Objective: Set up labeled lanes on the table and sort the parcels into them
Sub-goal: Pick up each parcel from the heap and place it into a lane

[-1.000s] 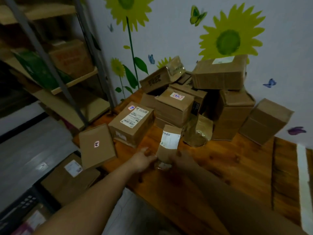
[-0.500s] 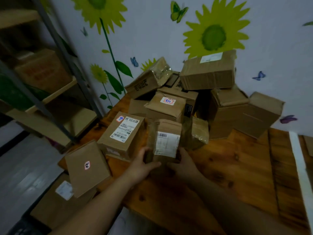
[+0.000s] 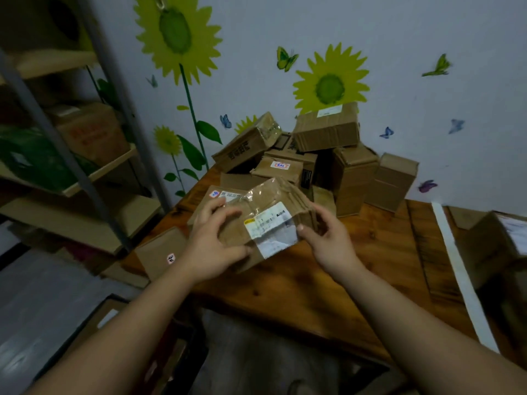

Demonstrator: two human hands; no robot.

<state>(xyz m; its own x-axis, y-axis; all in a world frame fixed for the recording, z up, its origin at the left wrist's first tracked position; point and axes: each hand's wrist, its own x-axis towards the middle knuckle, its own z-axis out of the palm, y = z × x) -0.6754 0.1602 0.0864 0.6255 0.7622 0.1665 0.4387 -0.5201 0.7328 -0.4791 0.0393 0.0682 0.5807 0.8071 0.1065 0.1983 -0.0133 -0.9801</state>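
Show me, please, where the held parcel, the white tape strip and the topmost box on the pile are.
Held parcel (image 3: 265,220), head view, on its white shipping label.
White tape strip (image 3: 456,263), head view, midway along its length on the table.
Topmost box (image 3: 328,132), head view, on its front cardboard face.

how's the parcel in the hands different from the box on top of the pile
The held parcel is lifted off the table, gripped by the left hand and right hand; the top box rests on the pile against the wall.
The held parcel is tilted and wrapped in shiny clear tape; the top box sits nearly level and looks plain.
The held parcel's white label is large and faces the camera; the top box's is small, on top.
Both are brown cardboard.
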